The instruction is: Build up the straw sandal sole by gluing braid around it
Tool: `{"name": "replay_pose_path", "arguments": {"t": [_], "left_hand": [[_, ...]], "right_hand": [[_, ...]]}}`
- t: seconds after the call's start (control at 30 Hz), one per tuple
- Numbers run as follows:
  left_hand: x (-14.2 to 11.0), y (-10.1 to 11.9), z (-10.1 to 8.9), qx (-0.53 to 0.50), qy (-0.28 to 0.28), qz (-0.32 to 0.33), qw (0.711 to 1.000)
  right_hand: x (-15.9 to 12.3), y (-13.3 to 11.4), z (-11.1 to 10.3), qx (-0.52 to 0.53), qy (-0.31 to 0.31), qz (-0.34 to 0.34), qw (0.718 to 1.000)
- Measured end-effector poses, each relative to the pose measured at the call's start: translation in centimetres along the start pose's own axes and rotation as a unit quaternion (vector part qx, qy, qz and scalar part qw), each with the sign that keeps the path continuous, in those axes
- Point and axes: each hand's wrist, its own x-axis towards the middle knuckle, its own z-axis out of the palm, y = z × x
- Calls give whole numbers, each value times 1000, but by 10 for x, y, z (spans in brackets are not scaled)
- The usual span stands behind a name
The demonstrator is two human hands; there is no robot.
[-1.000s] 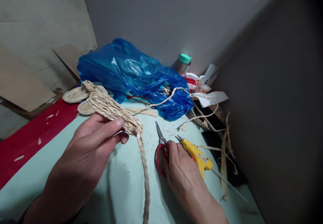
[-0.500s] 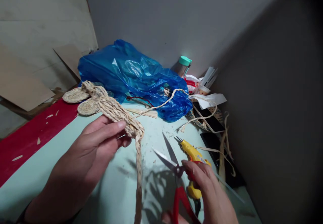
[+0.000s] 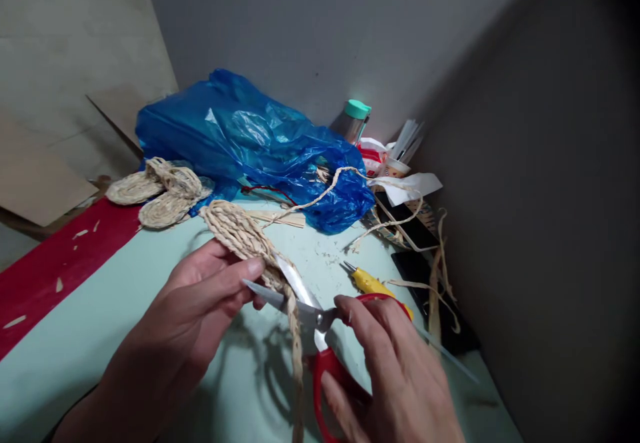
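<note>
My left hand (image 3: 193,310) grips a coiled piece of braided straw (image 3: 237,230) between thumb and fingers, lifted above the pale green table (image 3: 100,310). A loose braided tail (image 3: 296,343) hangs down from the coil. My right hand (image 3: 395,376) holds red-handled scissors (image 3: 320,336) with the blades spread apart on either side of the braid, just below my left fingertips.
A yellow glue gun (image 3: 373,285) lies right of the scissors. Behind sit a blue plastic bag (image 3: 250,146), two flat woven discs (image 3: 150,196), a green-capped bottle (image 3: 353,120), loose straw strands (image 3: 435,276) and papers. A dark wall closes the right side.
My right hand lifted the scissors off the table, spread the blades and brought them to the braid. My left hand pulled the coil away from the discs toward me.
</note>
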Motion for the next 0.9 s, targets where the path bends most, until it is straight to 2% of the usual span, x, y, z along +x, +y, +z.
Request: {"name": "replay_pose_path", "arguments": {"t": [0.1, 0.3, 0.4, 0.57, 0.7, 0.77, 0.9], "left_hand": [[-1, -1, -4, -7, -39, -16, 999], [2, -7, -7, 38, -16, 3, 999], [5, -8, -8, 50, -29, 6, 998], [6, -5, -4, 42, -28, 1, 999], [7, -4, 1, 48, -19, 9, 999], [7, -2, 2, 63, 2, 15, 998], [7, 0, 1, 86, 40, 21, 995]], "right_hand": [[0, 2, -1, -3, 12, -28, 1000], [6, 3, 0, 27, 4, -43, 999], [7, 4, 2, 50, 29, -58, 997], [3, 3, 8, 79, 21, -27, 996], [-3, 5, 5, 55, -8, -23, 998], [-3, 14, 0, 76, -15, 6, 997], [-3, 48, -13, 68, -4, 146, 987]]}}
